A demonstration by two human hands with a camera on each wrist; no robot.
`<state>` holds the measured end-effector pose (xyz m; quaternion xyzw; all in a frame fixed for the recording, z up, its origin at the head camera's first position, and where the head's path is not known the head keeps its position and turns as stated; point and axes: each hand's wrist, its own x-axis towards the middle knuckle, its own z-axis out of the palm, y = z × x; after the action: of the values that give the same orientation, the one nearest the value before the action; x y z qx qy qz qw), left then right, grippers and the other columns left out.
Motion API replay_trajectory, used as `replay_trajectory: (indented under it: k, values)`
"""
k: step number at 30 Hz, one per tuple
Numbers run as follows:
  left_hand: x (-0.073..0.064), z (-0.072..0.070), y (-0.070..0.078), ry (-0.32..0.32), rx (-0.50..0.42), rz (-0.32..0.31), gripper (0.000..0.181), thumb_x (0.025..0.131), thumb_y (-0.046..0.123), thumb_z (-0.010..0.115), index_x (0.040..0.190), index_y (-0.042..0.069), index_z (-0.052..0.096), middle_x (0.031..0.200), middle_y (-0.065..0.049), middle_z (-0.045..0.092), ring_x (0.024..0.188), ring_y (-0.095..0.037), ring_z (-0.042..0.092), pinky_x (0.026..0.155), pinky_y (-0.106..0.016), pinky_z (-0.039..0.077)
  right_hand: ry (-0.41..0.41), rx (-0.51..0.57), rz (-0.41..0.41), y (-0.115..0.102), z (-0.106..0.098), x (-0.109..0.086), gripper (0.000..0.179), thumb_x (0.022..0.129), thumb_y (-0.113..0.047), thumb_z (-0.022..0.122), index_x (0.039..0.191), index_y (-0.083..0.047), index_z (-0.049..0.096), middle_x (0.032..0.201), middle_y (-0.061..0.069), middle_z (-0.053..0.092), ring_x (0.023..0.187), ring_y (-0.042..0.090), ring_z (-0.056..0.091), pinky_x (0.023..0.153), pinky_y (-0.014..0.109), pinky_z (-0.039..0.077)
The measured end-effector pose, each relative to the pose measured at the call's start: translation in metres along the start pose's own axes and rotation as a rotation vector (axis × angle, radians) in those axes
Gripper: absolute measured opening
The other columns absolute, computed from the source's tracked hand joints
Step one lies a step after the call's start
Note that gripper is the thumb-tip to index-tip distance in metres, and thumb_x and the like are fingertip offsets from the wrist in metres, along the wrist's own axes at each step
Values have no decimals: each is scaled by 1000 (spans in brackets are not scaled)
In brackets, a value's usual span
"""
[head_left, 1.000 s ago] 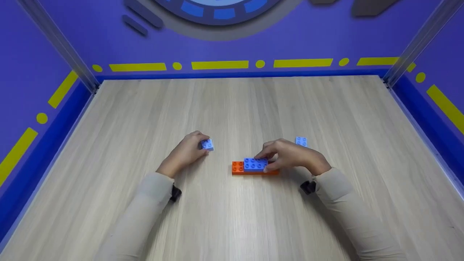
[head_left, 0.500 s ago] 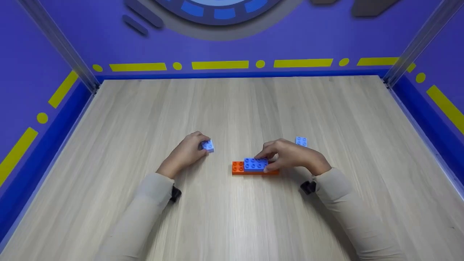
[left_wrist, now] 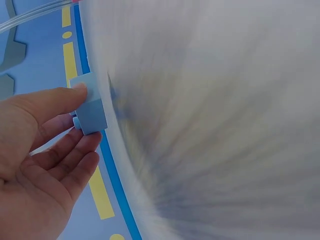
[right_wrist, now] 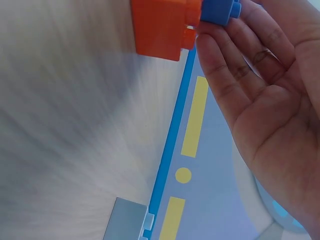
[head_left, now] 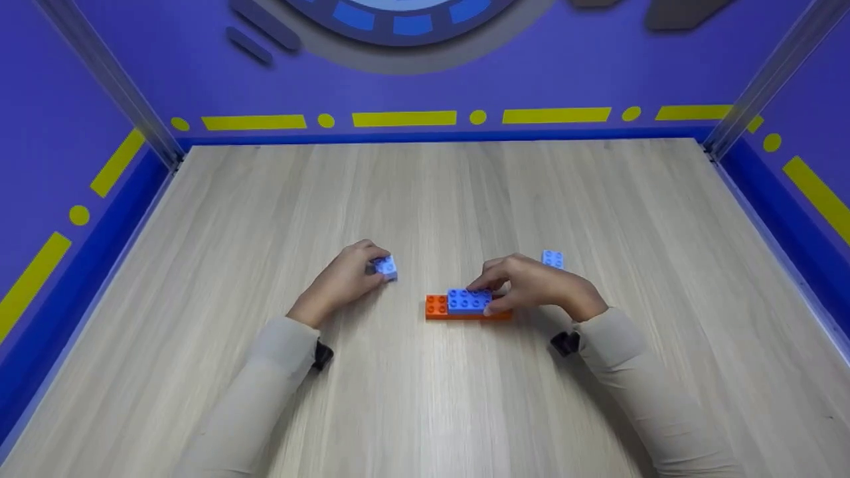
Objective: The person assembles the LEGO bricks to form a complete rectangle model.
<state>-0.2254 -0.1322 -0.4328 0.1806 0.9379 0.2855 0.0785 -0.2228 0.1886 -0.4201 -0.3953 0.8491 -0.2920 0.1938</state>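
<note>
My left hand [head_left: 346, 271] pinches a small light-blue toy building brick [head_left: 387, 267] between thumb and fingers. In the left wrist view the thumb lies on one side of this light-blue brick [left_wrist: 92, 107], with its studs turned towards the palm. My right hand [head_left: 528, 282] grips the right end of a blue brick [head_left: 465, 302], which sits on a longer orange brick base [head_left: 435, 307]. The fingers partly cover that base, and I cannot tell whether it is one brick or more. In the right wrist view, fingertips touch the blue brick [right_wrist: 216, 11] above the orange base [right_wrist: 160, 30].
Another light-blue brick [head_left: 552, 258] lies on the wooden table [head_left: 425, 398] behind my right hand, partly hidden by it. Purple walls with yellow markings [head_left: 404, 119] enclose the table at the back and both sides.
My left hand has moved slightly to the right with the light-blue brick, which has turned a little. The right hand and the blue brick on the orange base have stayed put.
</note>
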Motion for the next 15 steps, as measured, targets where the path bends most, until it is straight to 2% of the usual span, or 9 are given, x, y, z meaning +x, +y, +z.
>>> replay_trajectory:
  k: [15]
  values:
    - [-1,1,15,-14,-19,45,37,88,11,68,124,3,63,117,-8,61,110,-23,59,97,-37,48,6,-11,-15,1,0,0,37,80,-17,77,116,-11,71,100,2,67,90,14,63,80,36,54]
